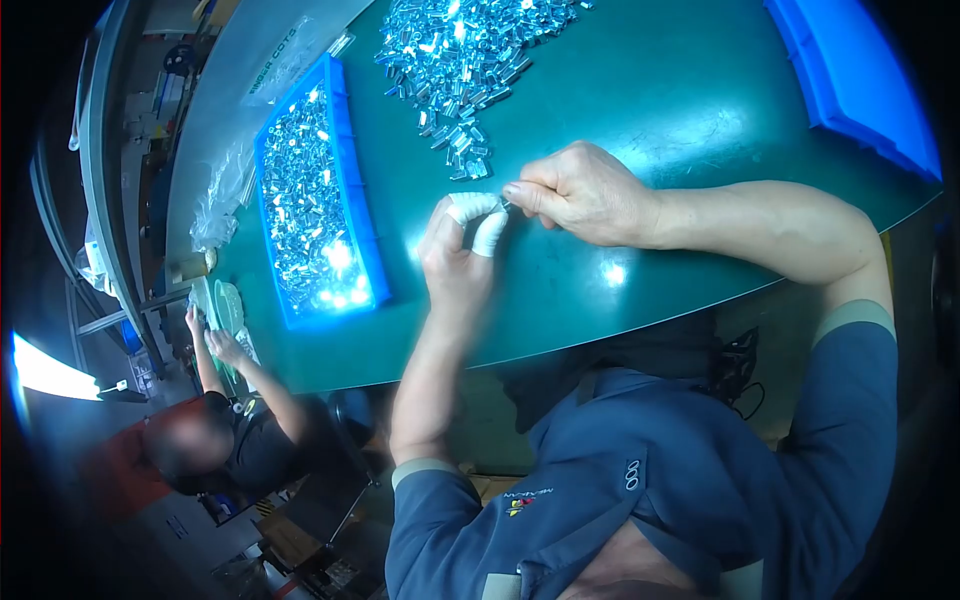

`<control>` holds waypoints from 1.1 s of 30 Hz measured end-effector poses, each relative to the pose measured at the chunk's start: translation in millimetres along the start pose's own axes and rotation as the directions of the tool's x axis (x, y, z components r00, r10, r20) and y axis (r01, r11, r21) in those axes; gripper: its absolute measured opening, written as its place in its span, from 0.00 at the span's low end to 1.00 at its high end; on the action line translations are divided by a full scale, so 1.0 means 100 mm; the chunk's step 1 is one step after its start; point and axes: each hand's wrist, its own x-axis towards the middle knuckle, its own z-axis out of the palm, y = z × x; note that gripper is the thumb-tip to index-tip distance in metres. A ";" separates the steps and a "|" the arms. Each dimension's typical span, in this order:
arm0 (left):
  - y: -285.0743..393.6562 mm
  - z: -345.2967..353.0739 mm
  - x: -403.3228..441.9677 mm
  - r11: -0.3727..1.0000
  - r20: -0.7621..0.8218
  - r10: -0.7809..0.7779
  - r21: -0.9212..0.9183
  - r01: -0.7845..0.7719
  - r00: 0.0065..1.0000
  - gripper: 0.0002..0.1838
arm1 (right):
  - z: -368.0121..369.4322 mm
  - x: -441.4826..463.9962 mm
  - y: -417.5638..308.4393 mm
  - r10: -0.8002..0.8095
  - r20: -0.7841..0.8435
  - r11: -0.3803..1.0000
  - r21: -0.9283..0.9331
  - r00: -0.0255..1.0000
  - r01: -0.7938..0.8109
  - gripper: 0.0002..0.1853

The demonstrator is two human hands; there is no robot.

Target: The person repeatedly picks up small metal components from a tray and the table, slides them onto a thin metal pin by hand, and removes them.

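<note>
My left hand (pixel 455 262), with white wraps on the thumb and a finger, is closed in a pinch over the green table (pixel 640 120). My right hand (pixel 592 198) is bare and also pinches, its fingertips meeting those of the left. Between them sits a small metal piece (pixel 506 203), mostly hidden by the fingers. Just beyond the hands lies a loose pile of small shiny metal pieces (pixel 460 75). To the left, a blue tray (pixel 352 190) holds many more such pieces.
Another blue bin (pixel 850 80) stands at the far right edge. Clear plastic bags (pixel 225 190) lie along the left side. At the lower left a co-worker (pixel 255 440) sits at the table, both hands near a pale green container (pixel 229 305).
</note>
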 end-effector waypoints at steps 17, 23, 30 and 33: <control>-0.18 -0.63 0.21 0.880 -0.014 0.033 0.475 -0.022 0.999 0.20 | -0.07 0.02 0.02 0.102 -0.116 0.979 0.190 0.988 -0.079 0.18; -0.38 -0.18 0.21 0.943 -0.007 -0.056 0.327 0.055 0.998 0.16 | -0.08 0.02 0.07 0.122 -0.134 0.972 0.215 0.983 -0.091 0.14; -0.26 -0.16 0.12 0.988 -0.068 -0.041 0.143 0.050 0.997 0.12 | -0.08 0.03 0.02 0.139 -0.117 0.977 0.177 0.983 -0.117 0.13; -0.18 -0.12 0.11 0.995 -0.061 -0.004 0.098 0.010 0.998 0.12 | -0.07 0.02 0.02 0.123 -0.123 0.983 0.154 0.985 -0.103 0.13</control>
